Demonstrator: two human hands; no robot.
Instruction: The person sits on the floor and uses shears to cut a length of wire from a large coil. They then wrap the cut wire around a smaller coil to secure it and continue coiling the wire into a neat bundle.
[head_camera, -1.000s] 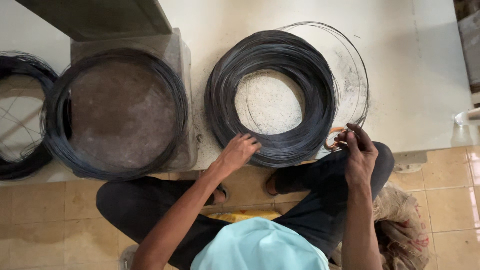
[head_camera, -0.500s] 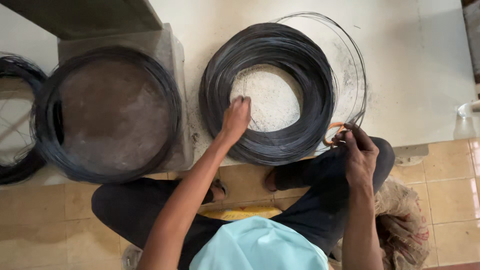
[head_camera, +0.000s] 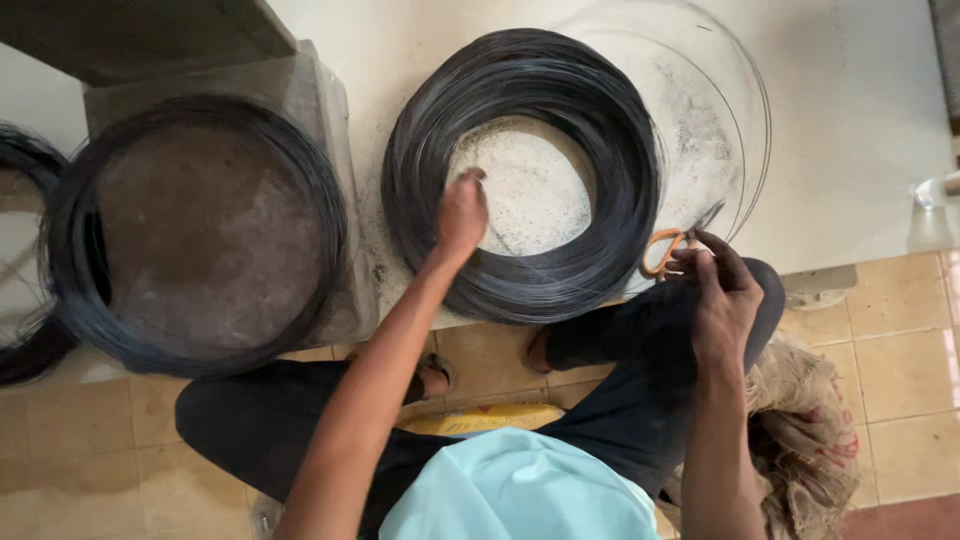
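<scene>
Left hand (head_camera: 462, 212) is pinching a strand inside the thick dark coil of steel wire (head_camera: 520, 170) lying on the pale floor (head_camera: 850, 130); right hand (head_camera: 722, 292) is gripping orange-handled cutters (head_camera: 664, 250), likely needing the strand drawn toward them.

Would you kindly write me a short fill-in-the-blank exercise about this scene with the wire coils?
1. The left hand reaches into the ____ of the dark wire coil.
2. The right hand holds cutters with ____ handles.
3. A second coil lies around a ____ block.

Missing words: centre; orange; concrete
</scene>
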